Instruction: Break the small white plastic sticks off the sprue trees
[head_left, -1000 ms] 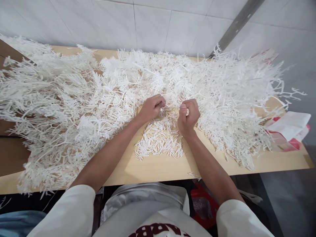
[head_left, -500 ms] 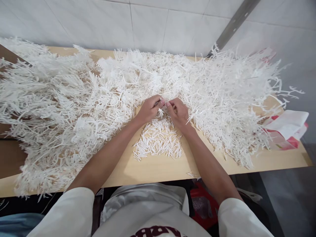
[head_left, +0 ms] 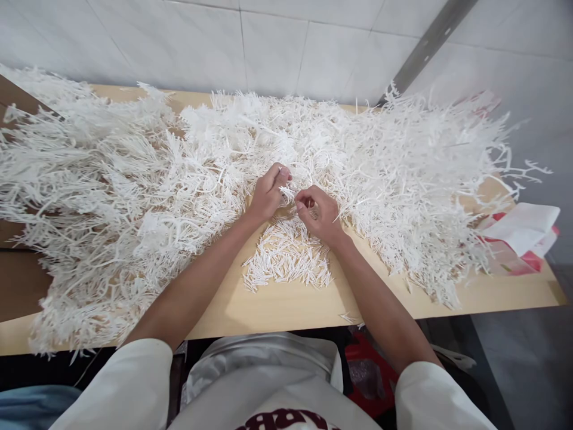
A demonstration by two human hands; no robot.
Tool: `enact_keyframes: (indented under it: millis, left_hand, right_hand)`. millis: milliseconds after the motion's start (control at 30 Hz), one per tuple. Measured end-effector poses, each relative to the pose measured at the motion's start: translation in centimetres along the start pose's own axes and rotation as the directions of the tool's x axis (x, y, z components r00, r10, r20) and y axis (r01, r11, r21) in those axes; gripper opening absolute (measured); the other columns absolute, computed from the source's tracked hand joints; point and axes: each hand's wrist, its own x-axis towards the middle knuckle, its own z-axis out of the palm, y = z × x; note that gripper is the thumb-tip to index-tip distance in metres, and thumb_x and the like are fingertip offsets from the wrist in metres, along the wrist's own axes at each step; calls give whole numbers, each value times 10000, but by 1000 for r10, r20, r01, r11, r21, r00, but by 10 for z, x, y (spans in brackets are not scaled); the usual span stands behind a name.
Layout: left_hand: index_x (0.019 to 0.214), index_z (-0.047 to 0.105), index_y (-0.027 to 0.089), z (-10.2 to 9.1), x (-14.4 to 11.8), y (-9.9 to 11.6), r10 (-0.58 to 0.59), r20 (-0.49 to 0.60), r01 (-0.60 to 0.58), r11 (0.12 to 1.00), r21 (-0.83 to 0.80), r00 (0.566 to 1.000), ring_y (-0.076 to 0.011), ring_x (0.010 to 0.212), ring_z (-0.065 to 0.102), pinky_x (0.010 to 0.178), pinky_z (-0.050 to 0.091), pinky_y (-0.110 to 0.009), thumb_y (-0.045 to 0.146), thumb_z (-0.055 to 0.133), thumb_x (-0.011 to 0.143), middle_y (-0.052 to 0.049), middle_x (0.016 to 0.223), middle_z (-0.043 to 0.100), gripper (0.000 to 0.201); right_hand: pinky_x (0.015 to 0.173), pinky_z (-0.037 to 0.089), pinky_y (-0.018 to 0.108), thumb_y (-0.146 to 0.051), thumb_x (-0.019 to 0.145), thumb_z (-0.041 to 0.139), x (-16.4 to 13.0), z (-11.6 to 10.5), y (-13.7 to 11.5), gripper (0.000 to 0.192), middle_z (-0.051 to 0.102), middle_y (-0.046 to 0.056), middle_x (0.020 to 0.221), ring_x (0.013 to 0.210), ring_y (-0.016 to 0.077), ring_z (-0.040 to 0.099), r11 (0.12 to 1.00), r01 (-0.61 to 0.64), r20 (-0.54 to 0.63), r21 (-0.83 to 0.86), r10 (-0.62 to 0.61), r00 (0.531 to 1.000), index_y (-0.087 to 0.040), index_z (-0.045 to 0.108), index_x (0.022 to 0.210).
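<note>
My left hand (head_left: 270, 190) is closed on a small white branching sprig (head_left: 287, 192), whose tips stick out toward the right. Just to its right, my right hand (head_left: 319, 210) has thumb and forefinger pinched together near the sprig; whatever is between those fingertips is too small to make out. Below both hands lies a loose heap of short white sticks (head_left: 289, 254) on the pale wooden table (head_left: 277, 310). White branched plastic-looking sprigs (head_left: 129, 179) pile up thickly to the left, behind and to the right of my hands.
A grey tiled wall (head_left: 273, 48) rises behind the table, with a metal post (head_left: 432, 48) at the back right. A pink and white packet (head_left: 519, 236) lies at the right end. Brown cardboard (head_left: 20, 283) stands at the left, and something red (head_left: 367, 373) sits below the table edge.
My hands have drawn apart: the left moved slightly up and left with the sprig, the right slightly down. The heap of sticks looks about the same.
</note>
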Motion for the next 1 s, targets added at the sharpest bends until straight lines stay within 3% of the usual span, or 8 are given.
enact_keyframes:
  millis: [100, 267, 367, 467, 700, 767, 867, 1000]
  left_hand:
    - [816, 475, 212, 0, -1, 2, 5, 15, -5, 1000, -6, 1000, -121, 765, 572, 715, 475, -271, 458, 323, 994, -25, 822, 600, 340]
    - [822, 491, 209, -1, -2, 0, 35, 90, -36, 999, 16, 995, -126, 771, 568, 699, 457, -270, 485, 334, 987, -18, 812, 605, 357]
    - [820, 492, 211, 0, -3, 0, 33, 127, -37, 999, 33, 991, -117, 712, 527, 642, 421, -255, 511, 341, 980, 1, 748, 568, 372]
    - [834, 500, 211, 0, -2, 1, 43, 186, -56, 996, 64, 982, -106, 637, 484, 613, 392, -249, 538, 381, 961, 24, 682, 529, 370]
    - [736, 523, 191, 1, 1, 0, 200, 301, -251, 958, 140, 932, -133, 681, 495, 657, 391, -280, 569, 402, 939, -3, 690, 513, 446]
    - [731, 532, 192, 2, 1, -2, 208, 262, -257, 951, 170, 942, -140, 690, 500, 665, 395, -287, 558, 398, 944, -8, 697, 513, 444]
    - [722, 537, 194, 3, -1, -2, 208, 169, -241, 950, 201, 963, -140, 684, 499, 650, 390, -288, 554, 397, 945, -10, 706, 511, 446]
    - [716, 535, 199, 2, -1, -4, 198, 130, -222, 952, 212, 972, -137, 677, 497, 630, 375, -291, 534, 421, 945, -9, 707, 519, 422]
  right_hand:
    - [658, 466, 271, -392, 924, 520, 1, -1, 1, 215, 615, 0, 786, 674, 108, 547, 990, -138, -63, 23, 140, 988, -207, 594, 1005]
    - [693, 492, 276, -458, 964, 438, 4, 1, 4, 323, 672, 12, 853, 709, 106, 600, 960, -249, -15, 130, 253, 967, -221, 624, 1082]
    - [641, 475, 266, -492, 907, 542, 5, 4, 8, 315, 676, 9, 838, 666, 104, 585, 965, -239, -69, 106, 247, 967, -212, 625, 1022]
    - [627, 444, 270, -507, 918, 517, 4, 5, 11, 311, 643, -7, 765, 643, 105, 558, 969, -245, -156, 38, 248, 956, -216, 627, 938]
    - [554, 330, 265, -537, 947, 434, 4, 1, 6, 421, 447, -49, 574, 541, 94, 413, 941, -338, -259, -17, 322, 911, -212, 477, 682]
    - [549, 315, 267, -505, 965, 411, 4, 1, 5, 431, 407, -50, 560, 531, 93, 384, 950, -309, -219, -49, 292, 931, -213, 428, 648]
    - [572, 331, 267, -443, 980, 412, 4, 0, 4, 374, 441, -41, 604, 559, 93, 411, 981, -170, -114, -97, 159, 981, -213, 449, 688]
    - [575, 332, 264, -363, 987, 416, 0, 0, 3, 302, 447, -38, 632, 568, 90, 412, 990, -27, -73, -140, 17, 997, -213, 445, 726]
